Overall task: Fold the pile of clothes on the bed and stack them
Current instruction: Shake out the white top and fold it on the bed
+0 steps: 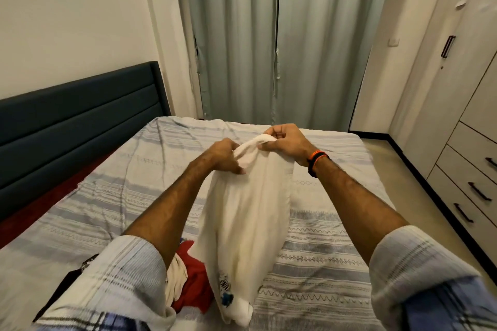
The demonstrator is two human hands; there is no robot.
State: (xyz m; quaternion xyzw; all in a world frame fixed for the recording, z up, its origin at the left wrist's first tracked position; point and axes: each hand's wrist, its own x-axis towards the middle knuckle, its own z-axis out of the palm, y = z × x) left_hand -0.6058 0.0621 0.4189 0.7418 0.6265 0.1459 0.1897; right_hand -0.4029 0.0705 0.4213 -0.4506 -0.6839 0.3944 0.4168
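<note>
A white garment (247, 223) with a small printed patch near its lower end hangs in the air above the bed. My left hand (224, 154) and my right hand (285, 142) both grip its bunched top edge, close together. Its bottom end touches the bedsheet near the front. Under my left forearm lies the pile of clothes (192, 279), with a red piece, a cream piece and something dark partly hidden by my sleeve.
The bed (336, 236) has a grey-and-white striped sheet and a dark blue headboard (67, 121) on the left. Grey curtains (269, 35) hang behind it. A wardrobe with drawers (473, 169) stands on the right across a strip of floor.
</note>
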